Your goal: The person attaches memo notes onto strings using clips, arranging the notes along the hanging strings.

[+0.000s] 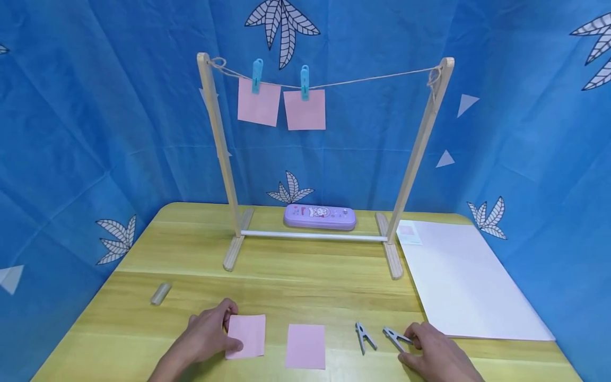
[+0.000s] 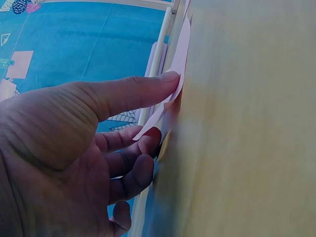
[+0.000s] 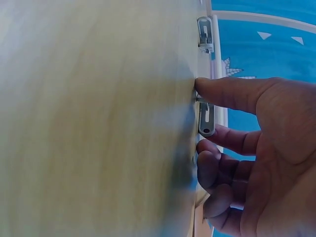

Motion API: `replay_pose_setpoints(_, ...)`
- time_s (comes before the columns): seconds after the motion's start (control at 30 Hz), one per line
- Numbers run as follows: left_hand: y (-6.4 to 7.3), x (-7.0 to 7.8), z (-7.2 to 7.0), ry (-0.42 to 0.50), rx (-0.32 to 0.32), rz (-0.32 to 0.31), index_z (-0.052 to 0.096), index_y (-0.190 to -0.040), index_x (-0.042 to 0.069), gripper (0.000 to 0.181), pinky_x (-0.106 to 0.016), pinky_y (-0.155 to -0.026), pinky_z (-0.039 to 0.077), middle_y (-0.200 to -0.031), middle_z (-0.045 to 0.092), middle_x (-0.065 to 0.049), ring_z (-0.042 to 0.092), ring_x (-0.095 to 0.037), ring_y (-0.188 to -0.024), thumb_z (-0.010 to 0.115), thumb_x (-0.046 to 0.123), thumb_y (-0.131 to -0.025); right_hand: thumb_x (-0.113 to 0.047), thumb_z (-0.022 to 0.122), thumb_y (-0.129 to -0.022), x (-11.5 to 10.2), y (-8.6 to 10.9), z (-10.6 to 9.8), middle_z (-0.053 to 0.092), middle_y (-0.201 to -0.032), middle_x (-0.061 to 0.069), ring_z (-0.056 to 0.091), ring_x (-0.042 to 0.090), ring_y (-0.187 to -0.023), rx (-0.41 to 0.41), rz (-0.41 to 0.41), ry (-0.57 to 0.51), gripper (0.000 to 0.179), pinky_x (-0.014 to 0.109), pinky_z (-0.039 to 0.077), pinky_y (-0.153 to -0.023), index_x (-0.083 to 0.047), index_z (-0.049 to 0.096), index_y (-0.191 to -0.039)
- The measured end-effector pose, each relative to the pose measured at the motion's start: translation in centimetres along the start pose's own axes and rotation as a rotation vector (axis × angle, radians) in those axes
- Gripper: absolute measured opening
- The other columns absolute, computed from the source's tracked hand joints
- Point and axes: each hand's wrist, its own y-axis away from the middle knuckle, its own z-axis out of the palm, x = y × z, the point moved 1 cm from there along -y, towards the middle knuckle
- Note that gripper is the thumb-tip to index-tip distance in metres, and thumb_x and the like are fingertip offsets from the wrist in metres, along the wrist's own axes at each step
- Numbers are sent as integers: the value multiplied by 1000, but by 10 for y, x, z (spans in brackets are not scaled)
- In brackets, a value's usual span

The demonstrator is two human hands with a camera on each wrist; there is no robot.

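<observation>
In the head view my left hand pinches the left edge of a square pink paper note at the table's front. In the left wrist view the thumb lies on top of that note, with fingertips beneath its edge. A second pink note lies flat to the right. My right hand has its thumb and index finger at the two legs of a grey clothespin, which it pinches on the table. Another grey clothespin lies just left of it.
Behind stands a wooden frame with a string line. Two pink notes hang there from blue clothespins. A purple pencil case, white paper sheets and a small wooden block also lie on the table.
</observation>
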Motion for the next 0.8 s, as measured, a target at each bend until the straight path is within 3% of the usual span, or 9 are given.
replay_pose_setpoints(0.17,1,-2,-3,49,-3,8,56,-106,18,55,-33,-72,32,-76,56,9,48,-9,-68,89,20,-61,-36,82,-72,0,-1,-3,54,-83,-5,45,13,-72,36,5,-23,35,31,40,-63,-17,64,-95)
replay_pose_setpoints(0.37,-2,-5,-7,229,-72,14,55,-110,9,45,-23,-54,36,-79,56,0,47,-13,-66,82,18,-75,-31,81,-73,0,-1,-8,60,-80,-7,49,11,-70,79,24,-81,29,30,40,-63,-17,66,-94)
replay_pose_setpoints(0.47,-3,-6,-7,290,-82,33,57,-105,7,35,-22,-53,37,-80,55,-1,47,-12,-66,78,18,-79,-27,79,-77,0,-1,-11,62,-82,-6,52,11,-70,79,44,-180,25,29,41,-61,-17,67,-97)
replay_pose_setpoints(0.63,-6,-1,-6,347,-18,45,61,-94,8,23,-21,-56,40,-80,56,-1,48,-10,-68,76,18,-81,-30,74,-84,-5,0,-21,62,-80,-3,51,11,-66,103,51,-329,32,26,39,-57,-15,64,-110)
replay_pose_setpoints(0.8,-10,8,-6,397,63,48,64,-90,9,16,-21,-60,42,-80,58,-1,51,-10,-72,74,19,-84,-27,70,-88,-16,-2,-37,65,-85,2,53,8,-68,216,8,-438,34,24,42,-58,-13,62,-118)
